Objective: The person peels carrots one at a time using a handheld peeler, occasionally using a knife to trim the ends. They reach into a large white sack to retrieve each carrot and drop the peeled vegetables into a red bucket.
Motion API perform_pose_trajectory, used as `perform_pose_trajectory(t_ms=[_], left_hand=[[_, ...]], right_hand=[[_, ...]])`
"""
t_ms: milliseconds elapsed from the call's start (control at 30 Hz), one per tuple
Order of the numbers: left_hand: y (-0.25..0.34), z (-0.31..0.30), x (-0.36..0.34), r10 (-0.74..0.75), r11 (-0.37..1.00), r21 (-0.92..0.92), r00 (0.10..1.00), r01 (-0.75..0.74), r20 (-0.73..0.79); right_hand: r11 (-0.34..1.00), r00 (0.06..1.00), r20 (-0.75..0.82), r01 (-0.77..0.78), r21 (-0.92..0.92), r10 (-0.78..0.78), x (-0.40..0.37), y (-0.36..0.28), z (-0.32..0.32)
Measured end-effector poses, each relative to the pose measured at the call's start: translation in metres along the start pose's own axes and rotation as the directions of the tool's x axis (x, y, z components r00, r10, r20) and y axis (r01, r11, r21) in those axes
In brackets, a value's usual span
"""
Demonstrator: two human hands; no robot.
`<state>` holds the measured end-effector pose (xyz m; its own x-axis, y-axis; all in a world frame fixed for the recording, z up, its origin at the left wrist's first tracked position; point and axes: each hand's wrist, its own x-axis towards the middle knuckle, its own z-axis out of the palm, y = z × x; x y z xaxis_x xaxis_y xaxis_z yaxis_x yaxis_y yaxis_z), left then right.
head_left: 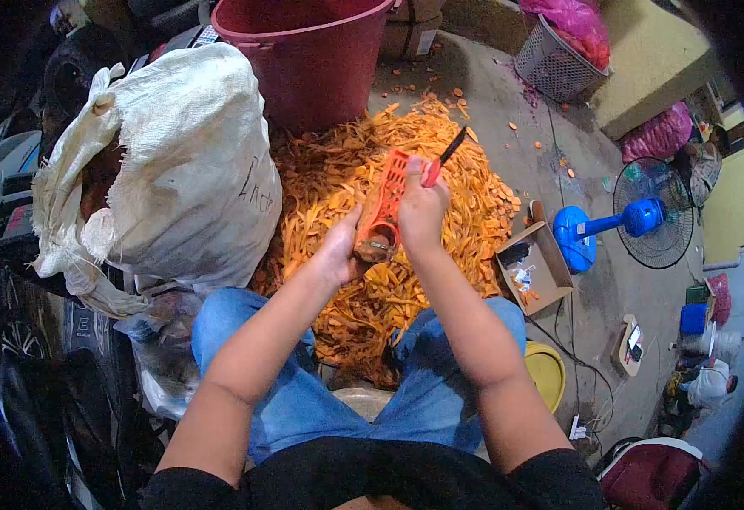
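Over the pile of orange peelings and slices [474,195], my two hands meet at an orange plastic piece with rows of slots [391,178]. My left hand [338,246] is closed around its lower left side. At its bottom end is a round brown part with a shiny metal-looking band [377,248]; what this is, I cannot tell. My right hand [421,208] presses against the piece's right side and also grips a red-handled knife [432,174]. The knife's dark blade points up and to the right, away from the piece.
A large white sack [189,161] stands at the left, beside a red tub [304,76]. To the right are a cardboard box [550,262], a blue fan [576,238] and cables on the floor. A grey basket [550,64] stands farther back; a person [710,384] is at far right.
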<state>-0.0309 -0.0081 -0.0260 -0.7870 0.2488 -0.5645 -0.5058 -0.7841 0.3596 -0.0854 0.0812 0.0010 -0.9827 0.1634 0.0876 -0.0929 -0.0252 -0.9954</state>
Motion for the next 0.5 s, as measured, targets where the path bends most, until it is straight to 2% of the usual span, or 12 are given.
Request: perform_pose_trajectory(t_ms=[33, 67, 100, 200, 233, 267, 300, 333, 367, 433, 467, 500], left_hand=[[0.001, 0.000, -0.002, -0.001, 1.000, -0.001, 1.000, 0.001, -0.001], [0.002, 0.000, -0.004, 0.008, 0.997, 0.081, 1.000, -0.008, 0.004], [0.002, 0.000, -0.006, 0.015, 0.987, 0.162, 1.000, -0.017, 0.010], [-0.001, 0.008, -0.012, 0.043, 0.989, 0.138, 0.998, -0.051, 0.055], [0.000, 0.009, -0.016, 0.043, 0.990, 0.135, 0.998, -0.050, 0.054], [0.004, 0.009, -0.020, -0.014, 0.968, 0.251, 0.997, -0.005, 0.074], [0.006, 0.012, -0.025, -0.073, 0.930, 0.365, 0.994, 0.037, 0.086], [0.002, 0.022, -0.034, -0.069, 0.925, 0.376, 0.997, 0.048, 0.043], [-0.003, 0.022, -0.034, -0.071, 0.925, 0.378, 0.996, 0.049, 0.044], [-0.012, 0.016, -0.029, -0.119, 0.950, 0.294, 0.992, 0.104, 0.035], [-0.006, 0.005, -0.025, -0.181, 0.947, 0.291, 0.975, 0.137, 0.130], [-0.005, 0.002, -0.017, -0.178, 0.948, 0.289, 0.975, 0.134, 0.133]], right_hand=[[0.992, 0.996, 0.050, 0.085, -0.089, -0.080, -0.004, -0.003, 0.001], [0.968, 0.981, 0.047, 0.193, -0.158, -0.188, -0.008, -0.008, 0.002], [0.969, 0.981, 0.048, 0.191, -0.159, -0.186, -0.008, -0.006, 0.001], [0.979, 0.989, 0.057, 0.147, -0.140, -0.140, -0.005, 0.003, 0.000], [0.952, 0.969, -0.033, 0.235, -0.197, -0.246, 0.005, 0.007, -0.003], [0.913, 0.928, -0.119, 0.316, -0.257, -0.354, 0.017, 0.013, -0.007], [0.947, 0.932, -0.264, 0.178, -0.267, -0.250, 0.043, 0.027, -0.019], [0.966, 0.903, -0.404, 0.040, -0.257, -0.145, 0.065, 0.037, -0.034], [0.966, 0.902, -0.407, 0.039, -0.257, -0.145, 0.070, 0.032, -0.045], [0.990, 0.898, -0.439, -0.087, -0.113, 0.029, 0.071, 0.009, -0.055], [1.000, 0.936, -0.353, 0.026, 0.015, -0.019, 0.057, 0.000, -0.046], [0.993, 0.960, -0.255, 0.122, 0.000, -0.118, 0.041, -0.007, -0.035]])
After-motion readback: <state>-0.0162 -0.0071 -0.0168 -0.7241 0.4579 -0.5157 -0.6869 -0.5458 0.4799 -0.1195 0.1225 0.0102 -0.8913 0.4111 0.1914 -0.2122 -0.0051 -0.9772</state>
